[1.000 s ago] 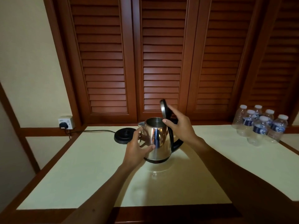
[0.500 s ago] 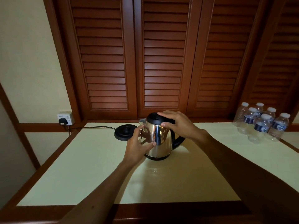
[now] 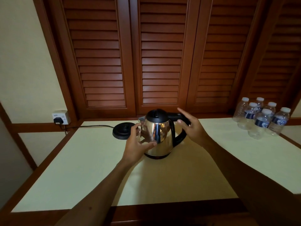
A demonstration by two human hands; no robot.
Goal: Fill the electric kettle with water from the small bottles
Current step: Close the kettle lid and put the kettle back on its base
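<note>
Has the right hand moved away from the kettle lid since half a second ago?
Yes. The right hand has left the lid and moved right, toward the bottles; it is now open beside the kettle handle.

Kettle (image 3: 158,137) was mirror-polished steel with matt black plastic lid (image 3: 156,115), bottles (image 3: 262,118) clear plastic, shutters (image 3: 161,54) glossy wood.

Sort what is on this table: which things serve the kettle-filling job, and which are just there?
Part of the job:
- electric kettle, lid shut, off its base
- small bottles, all capped, back right
- left hand on the kettle's side
- right hand open by the handle

Just there:
- kettle base, bare
- wall plug
- louvred doors
</note>
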